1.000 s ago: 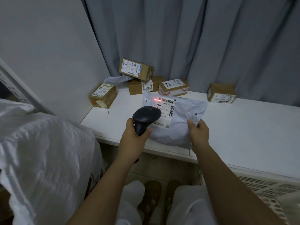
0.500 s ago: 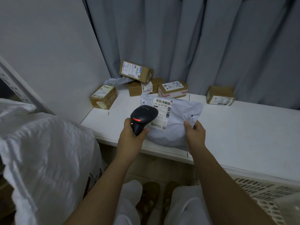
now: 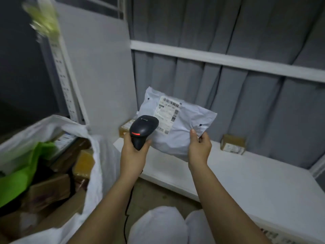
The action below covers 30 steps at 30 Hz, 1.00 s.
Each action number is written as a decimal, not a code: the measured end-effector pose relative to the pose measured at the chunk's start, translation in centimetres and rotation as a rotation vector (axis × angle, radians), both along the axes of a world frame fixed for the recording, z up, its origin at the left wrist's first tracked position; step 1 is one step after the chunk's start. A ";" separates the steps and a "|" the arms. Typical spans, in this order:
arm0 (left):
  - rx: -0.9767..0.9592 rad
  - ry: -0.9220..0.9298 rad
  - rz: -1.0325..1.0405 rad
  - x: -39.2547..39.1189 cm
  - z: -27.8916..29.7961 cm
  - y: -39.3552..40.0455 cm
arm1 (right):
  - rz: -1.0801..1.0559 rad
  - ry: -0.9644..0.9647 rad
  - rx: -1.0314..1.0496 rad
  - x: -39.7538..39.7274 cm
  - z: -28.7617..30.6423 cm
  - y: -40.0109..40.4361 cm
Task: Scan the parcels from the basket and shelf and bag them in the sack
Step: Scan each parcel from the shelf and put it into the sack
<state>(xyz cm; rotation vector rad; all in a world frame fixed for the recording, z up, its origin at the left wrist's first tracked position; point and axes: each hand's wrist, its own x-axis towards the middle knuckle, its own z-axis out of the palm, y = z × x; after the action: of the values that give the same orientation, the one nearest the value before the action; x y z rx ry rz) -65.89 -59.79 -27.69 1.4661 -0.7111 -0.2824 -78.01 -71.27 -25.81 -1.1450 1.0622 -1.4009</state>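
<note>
Nearest you on the left, the open sack [image 3: 91, 166] stands with boxes and a green bag already inside, its white rim just beside your left forearm. Your left hand [image 3: 134, 155] is wrapped round the grip of the black scanner [image 3: 143, 128], whose red indicator bar is lit; no beam shows on the label. Your right hand [image 3: 199, 148] pinches the lower right edge of the white mailer parcel [image 3: 179, 124], held upright above the shelf [image 3: 246, 173] with its barcode label facing you, just behind the scanner head. Farther back, a small cardboard box [image 3: 233, 144] rests on the shelf against the grey curtain [image 3: 228, 95]. Judged step: scanning done or finishing. The next move calls for swinging the parcel leftward over the sack mouth and releasing it.
</note>
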 end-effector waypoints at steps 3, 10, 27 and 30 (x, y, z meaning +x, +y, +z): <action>-0.090 -0.018 0.044 0.0 4.0 4.6 | 0.035 -0.054 -0.063 1.4 4.9 3.5; -0.235 -0.054 0.204 2.8 10.4 16.5 | 0.203 -0.015 -0.246 6.9 12.4 12.6; -0.174 -0.002 0.482 11.6 7.7 29.6 | 0.418 0.543 -0.510 19.7 8.3 24.1; -0.148 0.018 0.488 12.7 7.0 29.5 | 0.463 0.687 -0.500 20.1 6.1 22.6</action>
<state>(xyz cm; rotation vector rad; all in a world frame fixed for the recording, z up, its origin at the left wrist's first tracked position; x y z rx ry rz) -53.22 -30.33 -20.68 1.4433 -0.3337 0.1294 -57.88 -48.63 -19.69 -2.1836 0.8149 -0.9257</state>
